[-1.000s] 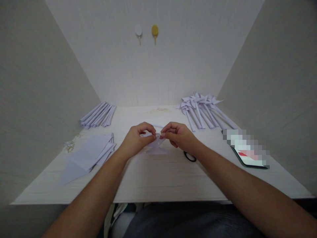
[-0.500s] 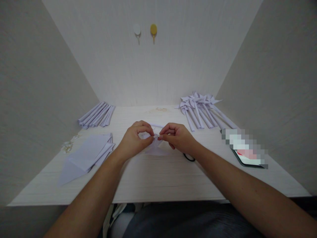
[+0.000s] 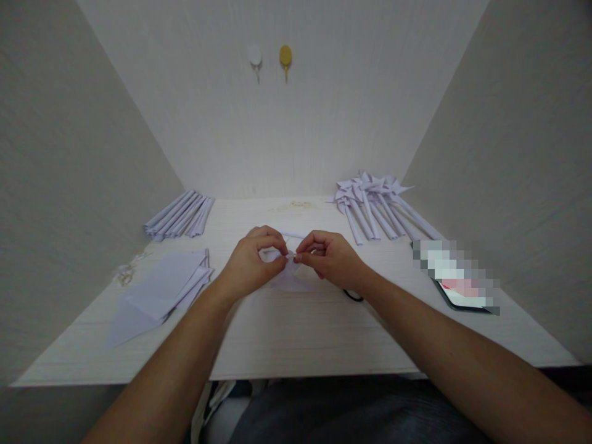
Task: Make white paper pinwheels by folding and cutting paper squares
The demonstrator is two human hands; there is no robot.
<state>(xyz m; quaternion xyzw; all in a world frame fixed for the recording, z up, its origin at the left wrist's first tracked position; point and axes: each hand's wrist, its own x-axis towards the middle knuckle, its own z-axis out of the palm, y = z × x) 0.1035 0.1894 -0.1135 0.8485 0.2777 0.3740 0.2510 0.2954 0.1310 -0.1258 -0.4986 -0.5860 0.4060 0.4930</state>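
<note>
A small folded white paper piece (image 3: 290,277) is held just above the middle of the white desk (image 3: 296,339). My left hand (image 3: 252,265) pinches its left side with thumb and forefinger. My right hand (image 3: 330,259) pinches its right side, fingertips almost touching the left hand's. A thin rolled paper stick (image 3: 292,234) lies on the desk just behind my fingers. Most of the paper piece is hidden by my fingers.
A stack of flat paper sheets (image 3: 160,293) lies at the left, with rolled paper sticks (image 3: 178,216) behind it. Several finished paper pinwheels (image 3: 377,206) lie at the back right. A phone (image 3: 460,287) rests at the right. A black loop, perhaps a scissors handle (image 3: 354,296), peeks from under my right wrist. Walls enclose three sides.
My hands have stayed in place on the paper piece, with only small finger movements. The view has shifted slightly.
</note>
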